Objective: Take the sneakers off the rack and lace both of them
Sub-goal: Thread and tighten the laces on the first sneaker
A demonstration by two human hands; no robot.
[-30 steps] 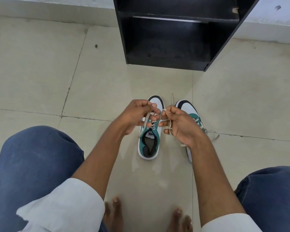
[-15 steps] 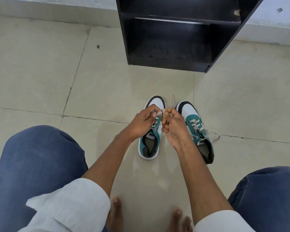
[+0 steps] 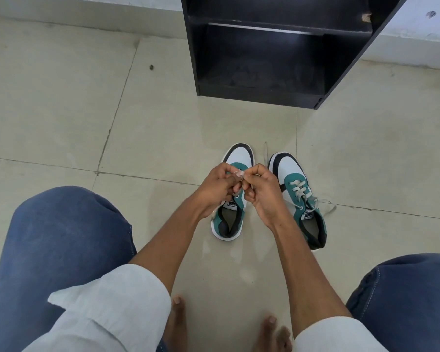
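Here, my left hand [image 3: 215,189] and right hand [image 3: 263,193] meet fingertip to fingertip above the left sneaker [image 3: 233,199], both pinched narrow on its pale lace [image 3: 239,174]. The lace shows only as a short strip between my thumbs and forefingers; how it runs below them I cannot tell, since my fingers cover the eyelets. That sneaker stands on the tiled floor [image 3: 137,123], toe pointing toward the black rack [image 3: 264,52], its green tongue and dark opening showing just behind my knuckles. The right sneaker [image 3: 299,199] stands just beside it, on the side of my right hand, also toe toward the rack. Its lace [image 3: 300,190] is crossed up the front, and the loose ends trail onto the floor on the side away from the left sneaker. The rack stands well beyond both toes, against the wall. My knees in blue jeans flank the left sneaker, and my bare toes are nearer me than its heel.
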